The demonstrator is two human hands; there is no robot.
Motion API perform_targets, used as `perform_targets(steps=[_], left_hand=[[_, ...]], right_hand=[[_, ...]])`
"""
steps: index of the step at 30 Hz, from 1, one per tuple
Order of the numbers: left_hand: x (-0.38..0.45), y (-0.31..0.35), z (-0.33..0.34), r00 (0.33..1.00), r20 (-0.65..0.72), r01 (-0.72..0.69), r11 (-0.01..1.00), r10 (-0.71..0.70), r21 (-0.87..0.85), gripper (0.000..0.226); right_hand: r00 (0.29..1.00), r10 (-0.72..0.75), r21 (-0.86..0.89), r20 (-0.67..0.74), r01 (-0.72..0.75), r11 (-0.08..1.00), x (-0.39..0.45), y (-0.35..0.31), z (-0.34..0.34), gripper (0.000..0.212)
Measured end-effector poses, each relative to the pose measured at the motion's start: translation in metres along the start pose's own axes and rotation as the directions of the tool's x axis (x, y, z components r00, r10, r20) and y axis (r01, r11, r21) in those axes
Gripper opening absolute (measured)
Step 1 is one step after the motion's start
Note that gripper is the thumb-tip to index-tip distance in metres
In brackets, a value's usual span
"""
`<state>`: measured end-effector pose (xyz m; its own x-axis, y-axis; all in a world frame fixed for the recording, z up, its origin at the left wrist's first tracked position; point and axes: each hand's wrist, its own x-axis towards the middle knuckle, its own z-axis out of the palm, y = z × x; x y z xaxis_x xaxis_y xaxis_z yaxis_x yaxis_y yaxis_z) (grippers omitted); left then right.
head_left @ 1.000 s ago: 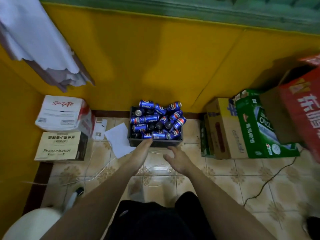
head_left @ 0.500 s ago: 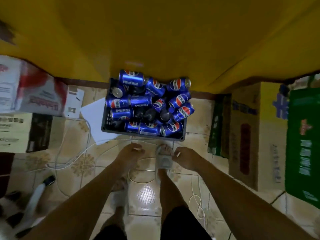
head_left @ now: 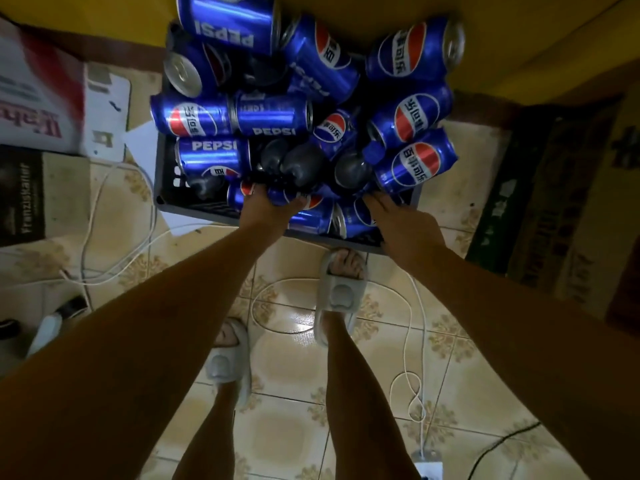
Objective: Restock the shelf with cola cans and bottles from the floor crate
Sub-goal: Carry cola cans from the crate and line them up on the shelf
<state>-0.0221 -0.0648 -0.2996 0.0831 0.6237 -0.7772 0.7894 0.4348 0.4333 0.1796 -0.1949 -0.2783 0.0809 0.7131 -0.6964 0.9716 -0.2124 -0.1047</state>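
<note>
Since the Pepsi cans [head_left: 273,114] lie loosely heaped over dark bottles [head_left: 301,166] in the grey floor crate [head_left: 162,174] at 12 o'clock, pulling one from the near edge could start others rolling out onto the tiles. Left hand [head_left: 266,211] is curled down around a can [head_left: 282,197] at the front rim. Right hand [head_left: 398,216], at 1 o'clock, rests spread over another can; can't tell whether it grips yet.

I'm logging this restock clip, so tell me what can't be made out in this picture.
Head view only:
- Left hand fingertips: buried among blue cola cans, grip unclear.
- Right hand fingertips: hidden behind the cans at the dark plastic crate front wall.
- Dark bottles: mostly covered by cans, count unknown.
- Shelf: out of frame.
- White carton at left: print blurred.
</note>
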Motion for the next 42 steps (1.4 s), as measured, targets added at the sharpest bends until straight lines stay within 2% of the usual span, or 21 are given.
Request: perform_targets(steps=[3, 6, 7, 10, 12, 14, 17, 20, 23, 26, 28, 31, 33, 35, 36, 39, 41, 42], left_hand=[[0.006, -0.002, -0.002, 0.997, 0.059, 0.051, 0.998, -0.049, -0.038, 0.084], [0.014, -0.003, -0.015, 0.993, 0.112, 0.043, 0.999, -0.039, -0.03, 0.108], [0.016, -0.005, -0.018, 0.992, 0.119, 0.046, 0.999, -0.042, -0.025, 0.11], [0.012, -0.001, -0.019, 0.988, 0.143, 0.057, 0.998, -0.057, 0.007, 0.103], [0.008, -0.001, -0.018, 0.983, 0.17, 0.072, 0.997, -0.075, 0.022, 0.094], [0.004, -0.002, -0.018, 0.98, 0.178, 0.101, 0.995, -0.095, -0.026, 0.089], [-0.004, -0.008, -0.024, 0.984, 0.147, 0.122, 0.986, -0.105, -0.111, 0.088], [-0.012, -0.015, -0.033, 0.982, 0.147, 0.137, 0.98, -0.115, -0.148, 0.089], [-0.023, -0.02, -0.045, 0.961, 0.226, 0.203, 0.958, -0.157, -0.201, 0.081], [-0.043, -0.016, -0.058, 0.948, 0.266, 0.243, 0.939, -0.176, -0.244, 0.065], [-0.058, -0.011, -0.067, 0.942, 0.28, 0.276, 0.904, -0.187, -0.325, 0.062], [-0.091, 0.001, -0.092, 0.94, 0.275, 0.322, 0.797, -0.204, -0.51, 0.052], [-0.12, 0.008, -0.113, 0.943, 0.258, 0.327, 0.715, -0.209, -0.618, 0.057], [-0.157, 0.017, -0.137, 0.95, 0.249, 0.311, 0.641, -0.187, -0.701, 0.054], [-0.177, 0.021, -0.151, 0.953, 0.256, 0.302, 0.603, -0.165, -0.738, 0.052], [-0.237, 0.032, -0.195, 0.96, 0.277, 0.262, 0.505, -0.046, -0.823, 0.044], [-0.274, 0.036, -0.226, 0.961, 0.275, 0.235, 0.42, 0.037, -0.876, 0.045], [-0.29, 0.038, -0.242, 0.956, 0.28, 0.229, 0.372, 0.09, -0.9, 0.048]], right_hand=[[0.998, 0.032, -0.072, -0.051, -0.035, 0.997, 0.005, -0.007, 0.002, 0.082], [0.998, 0.001, -0.163, -0.064, -0.011, 0.987, 0.008, -0.011, 0.005, 0.069], [0.998, -0.007, -0.188, -0.067, -0.006, 0.982, 0.009, -0.011, 0.006, 0.064], [0.996, -0.033, -0.263, -0.087, 0.009, 0.965, 0.009, -0.007, 0.005, 0.059], [0.992, -0.085, -0.227, -0.093, 0.062, 0.972, 0.01, -0.003, 0.003, 0.065], [0.984, -0.119, -0.205, -0.131, 0.091, 0.975, 0.008, 0.003, 0.001, 0.069], [0.957, -0.2, -0.265, -0.211, 0.141, 0.954, 0.002, 0.008, -0.001, 0.069], [0.939, -0.19, -0.125, -0.287, 0.159, 0.979, -0.006, 0.006, -0.003, 0.072], [0.983, -0.081, 0.24, -0.167, 0.12, 0.963, -0.015, -0.005, -0.012, 0.082], [0.994, -0.003, 0.524, -0.109, 0.06, 0.85, -0.025, -0.017, -0.03, 0.083], [0.997, 0.044, 0.667, -0.061, 0.008, 0.745, -0.033, -0.029, -0.042, 0.083], [0.991, 0.129, 0.847, -0.018, -0.054, 0.528, -0.051, -0.05, -0.058, 0.082], [0.98, 0.197, 0.936, -0.009, -0.061, 0.346, -0.081, -0.073, -0.091, 0.075], [0.964, 0.266, 0.987, 0.022, -0.063, 0.146, -0.114, -0.099, -0.125, 0.072], [0.954, 0.298, 0.995, 0.034, -0.061, 0.081, -0.133, -0.113, -0.141, 0.075], [0.932, 0.36, 0.999, 0.035, -0.025, -0.032, -0.185, -0.152, -0.186, 0.086], [0.937, 0.345, 0.976, 0.049, 0.028, -0.216, -0.219, -0.178, -0.215, 0.09], [0.945, 0.324, 0.941, 0.042, 0.071, -0.331, -0.236, -0.192, -0.23, 0.085]])
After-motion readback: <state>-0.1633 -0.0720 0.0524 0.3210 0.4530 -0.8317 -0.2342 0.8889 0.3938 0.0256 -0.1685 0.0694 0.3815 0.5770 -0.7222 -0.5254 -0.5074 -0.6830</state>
